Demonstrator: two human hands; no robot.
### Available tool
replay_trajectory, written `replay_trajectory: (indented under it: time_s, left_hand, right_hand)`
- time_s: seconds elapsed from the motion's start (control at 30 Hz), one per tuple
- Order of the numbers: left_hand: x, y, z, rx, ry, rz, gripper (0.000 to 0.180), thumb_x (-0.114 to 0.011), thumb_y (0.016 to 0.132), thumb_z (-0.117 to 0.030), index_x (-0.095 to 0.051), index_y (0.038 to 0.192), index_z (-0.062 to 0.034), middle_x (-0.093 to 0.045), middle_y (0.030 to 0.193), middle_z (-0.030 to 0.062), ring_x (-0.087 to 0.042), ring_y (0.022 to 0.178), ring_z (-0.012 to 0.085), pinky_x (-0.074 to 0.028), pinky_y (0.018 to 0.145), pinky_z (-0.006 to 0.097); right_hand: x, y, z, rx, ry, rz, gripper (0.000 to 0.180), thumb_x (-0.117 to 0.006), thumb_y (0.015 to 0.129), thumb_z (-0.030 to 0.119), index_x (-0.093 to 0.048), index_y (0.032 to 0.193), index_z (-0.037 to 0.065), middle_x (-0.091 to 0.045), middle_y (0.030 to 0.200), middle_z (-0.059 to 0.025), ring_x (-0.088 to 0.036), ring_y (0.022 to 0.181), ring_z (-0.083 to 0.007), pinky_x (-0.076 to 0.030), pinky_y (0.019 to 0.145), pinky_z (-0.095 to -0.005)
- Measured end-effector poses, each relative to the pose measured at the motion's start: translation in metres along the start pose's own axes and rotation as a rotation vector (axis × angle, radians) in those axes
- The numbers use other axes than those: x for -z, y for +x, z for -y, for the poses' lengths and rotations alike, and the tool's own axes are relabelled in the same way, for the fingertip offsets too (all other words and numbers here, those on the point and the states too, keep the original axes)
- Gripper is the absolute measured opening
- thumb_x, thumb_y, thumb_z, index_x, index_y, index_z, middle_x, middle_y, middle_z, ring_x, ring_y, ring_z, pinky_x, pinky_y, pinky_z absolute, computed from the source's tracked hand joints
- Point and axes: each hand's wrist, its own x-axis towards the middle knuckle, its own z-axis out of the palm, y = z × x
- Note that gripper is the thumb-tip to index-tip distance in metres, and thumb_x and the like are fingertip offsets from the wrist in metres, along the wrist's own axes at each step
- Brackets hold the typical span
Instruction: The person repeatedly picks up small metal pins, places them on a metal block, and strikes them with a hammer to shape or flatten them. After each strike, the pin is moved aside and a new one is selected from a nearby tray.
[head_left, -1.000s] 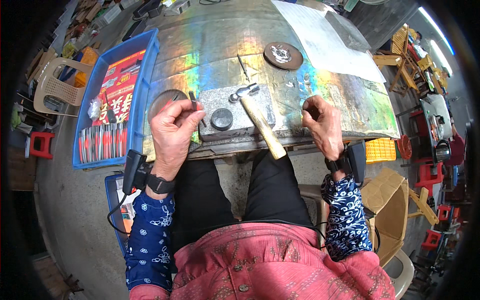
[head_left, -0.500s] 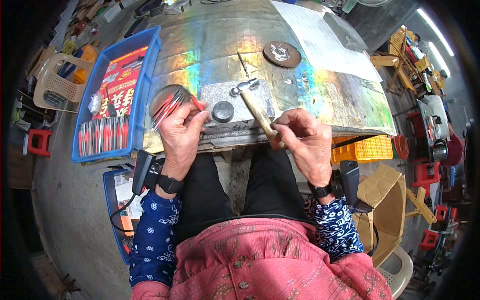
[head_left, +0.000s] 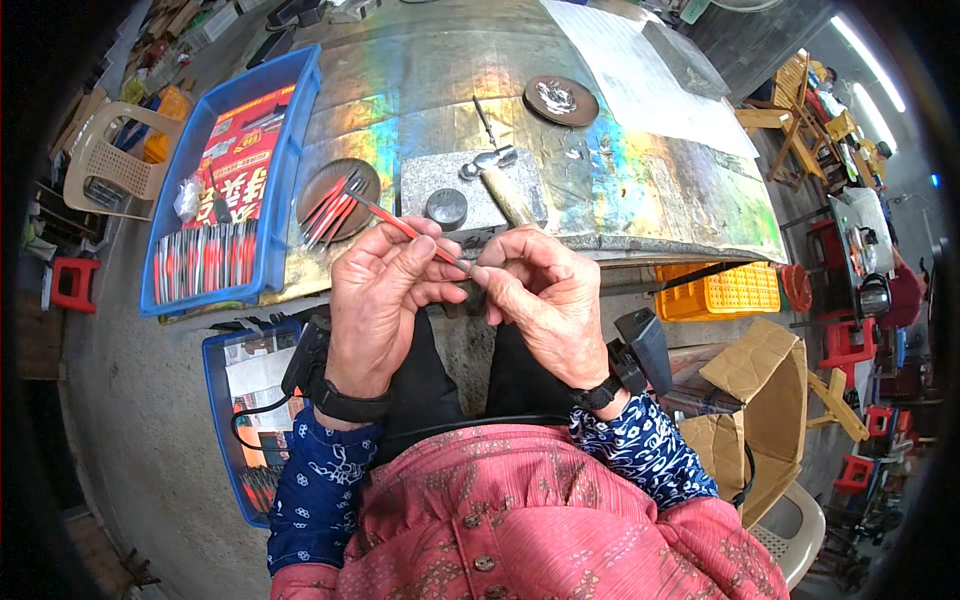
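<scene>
My left hand (head_left: 385, 300) pinches a thin red tool (head_left: 395, 222) with a dark far end; its exact kind is unclear. Thumb and fingers of my right hand (head_left: 540, 295) are closed at the tool's near tip, so the tip itself is mostly hidden. Both hands are in front of the table's near edge. Just beyond them is a grey stone block (head_left: 420, 180) bearing a round dark metal piece (head_left: 446, 208) and a hammer (head_left: 508, 195), its handle toward me. Several similar red tools (head_left: 330, 212) lie in a round brown dish (head_left: 368, 180) to the left.
A blue tray (head_left: 296, 170) at left holds a packed row of red and silver tools (head_left: 205, 265) and red printed card. Farther back sit a brown dish (head_left: 562, 101) with pale bits and a thin dark rod (head_left: 484, 118). A cardboard box (head_left: 775, 400) stands at right.
My right hand has left the hammer handle and moved left to meet my left hand. The left hand has come right and nearer with the red tool, uncovering the dish.
</scene>
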Motion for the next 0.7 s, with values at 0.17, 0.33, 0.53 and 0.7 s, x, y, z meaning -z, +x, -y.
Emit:
replay_trajectory:
  time_s: [0.17,0.33,0.53,0.7]
  left_hand:
    - [0.0,-0.004,-0.001,0.036,-0.066,0.004,0.018,-0.056,0.097,-0.009,-0.056,0.112,0.0009,-0.067,0.097,0.0167,-0.071,0.083,0.0247,-0.061,0.065,0.033]
    - [-0.001,-0.006,-0.001,0.04,-0.112,0.002,0.018,-0.057,0.096,-0.01,-0.057,0.111,0.0005,-0.067,0.097,0.017,-0.07,0.082,0.0245,-0.061,0.066,0.033]
    - [-0.004,-0.007,0.001,0.024,-0.111,-0.023,0.019,-0.058,0.096,-0.009,-0.057,0.112,0.0009,-0.067,0.097,0.0173,-0.07,0.082,0.0239,-0.061,0.067,0.033]
    - [-0.008,-0.009,0.009,-0.037,-0.112,-0.061,0.02,-0.059,0.095,-0.008,-0.057,0.111,0.0028,-0.067,0.097,0.0174,-0.069,0.08,0.0221,-0.061,0.067,0.032]
  right_hand:
    - [-0.001,-0.003,-0.001,-0.012,-0.033,-0.011,0.007,-0.065,0.088,0.001,-0.063,0.094,-0.004,-0.06,0.081,-0.0023,-0.055,0.056,-0.0049,-0.043,0.05,-0.0182]
    - [-0.001,-0.007,0.0,0.002,-0.118,-0.011,0.008,-0.064,0.091,0.002,-0.062,0.095,-0.004,-0.06,0.077,-0.001,-0.054,0.057,-0.0047,-0.043,0.051,-0.0182]
    - [-0.008,-0.008,-0.004,0.012,-0.074,-0.054,0.007,-0.062,0.091,0.002,-0.06,0.093,-0.004,-0.058,0.076,-0.0017,-0.054,0.057,-0.0056,-0.043,0.05,-0.0196]
    - [-0.018,-0.011,-0.01,0.063,-0.064,-0.157,0.003,-0.061,0.088,-0.002,-0.059,0.087,-0.003,-0.057,0.072,-0.0033,-0.054,0.053,-0.007,-0.042,0.047,-0.0223]
